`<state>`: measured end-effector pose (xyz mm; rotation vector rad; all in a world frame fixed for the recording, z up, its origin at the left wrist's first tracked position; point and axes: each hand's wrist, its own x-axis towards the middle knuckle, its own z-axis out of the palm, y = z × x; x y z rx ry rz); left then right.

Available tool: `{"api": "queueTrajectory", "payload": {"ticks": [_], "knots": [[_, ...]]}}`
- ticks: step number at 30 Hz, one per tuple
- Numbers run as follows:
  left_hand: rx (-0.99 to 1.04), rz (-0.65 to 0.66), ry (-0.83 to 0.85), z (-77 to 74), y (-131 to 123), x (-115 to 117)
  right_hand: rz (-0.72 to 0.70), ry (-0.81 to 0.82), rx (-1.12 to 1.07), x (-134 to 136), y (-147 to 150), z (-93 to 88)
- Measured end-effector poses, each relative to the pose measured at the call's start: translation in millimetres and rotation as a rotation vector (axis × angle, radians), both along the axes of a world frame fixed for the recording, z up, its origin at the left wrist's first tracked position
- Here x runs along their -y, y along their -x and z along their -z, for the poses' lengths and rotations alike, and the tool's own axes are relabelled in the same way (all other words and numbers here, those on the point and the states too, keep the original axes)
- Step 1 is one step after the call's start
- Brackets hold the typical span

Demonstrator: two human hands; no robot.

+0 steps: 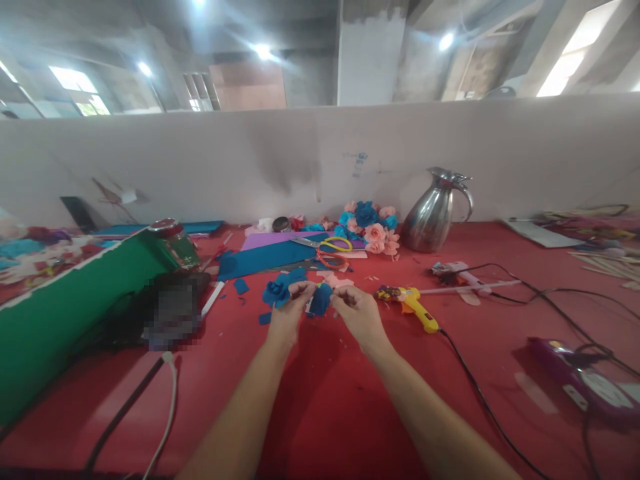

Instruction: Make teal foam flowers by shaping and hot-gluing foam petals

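Note:
A small piece of dark blue paper point(320, 301) is stretched between my two hands above the red table. My left hand point(293, 307) pinches its left side, and my right hand point(358, 312) has thumb and fingertips closed on its right edge. Right against my left fingers is a blue paper flower point(277, 291); I cannot tell whether that hand also supports it. Blue paper scraps point(241, 286) and pink paper pieces point(336, 280) lie around the hands. Beyond them, yellow-handled scissors point(336, 245) and an orange-handled pair point(332, 261) rest on blue paper sheets point(267, 257).
To the right lies a yellow glue gun point(420, 313) with a trailing cord. Behind stand a bunch of paper flowers point(374, 227) and a steel jug point(431, 212). A purple power strip point(583, 380) sits far right. Leftward are a green panel point(100, 300), a jar point(175, 243) and cables.

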<state>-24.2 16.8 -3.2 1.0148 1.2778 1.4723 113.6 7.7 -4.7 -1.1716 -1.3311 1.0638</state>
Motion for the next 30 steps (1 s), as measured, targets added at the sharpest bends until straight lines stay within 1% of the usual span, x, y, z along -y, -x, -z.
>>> {"api": "queueTrajectory", "payload": {"ticks": [3,4,5,8,10,12,14,16,17,20,23,26,28,29,30], "knots": [[-0.001,0.123,-0.004,-2.1,-1,2,0.009,-0.023,0.023,-1,0,3.4],[-0.008,0.144,-0.002,-1.4,-1,2,0.019,-0.031,0.026,-2,-1,3.9],[-0.02,0.149,0.004,-0.1,0,2,0.031,-0.038,0.029,-2,-1,4.1],[-0.043,0.098,0.041,5.5,3,-2,0.068,-0.038,0.048,-3,-3,2.8],[-0.042,0.076,0.032,7.7,5,-4,0.084,-0.023,0.114,-3,-5,1.2],[-0.058,0.089,-0.002,7.2,5,-4,0.089,-0.016,0.208,-4,-7,0.3],[-0.082,0.15,-0.022,4.7,2,-2,0.063,-0.03,0.272,-5,-8,1.3],[-0.086,0.21,-0.029,2.2,0,0,0.014,-0.057,0.278,-6,-8,4.1],[-0.078,0.22,-0.034,1.5,-1,1,-0.005,-0.068,0.267,-7,-8,5.9],[-0.05,0.169,-0.038,1.6,-2,1,-0.091,-0.073,0.22,-10,-6,10.1],[-0.024,0.146,0.002,2.0,-2,-1,-0.174,-0.059,0.226,-9,-7,8.4],[0.022,0.18,0.034,-0.1,-6,1,-0.132,-0.069,0.28,-3,-22,2.3],[0.031,0.211,0.072,-2.0,-11,4,-0.061,-0.091,0.346,2,-45,0.7],[0.02,0.234,0.105,-2.7,-14,6,0.009,-0.096,0.406,3,-62,1.7],[0.001,0.261,0.142,-3.0,-17,7,0.12,-0.099,0.483,5,-80,4.1]]}}
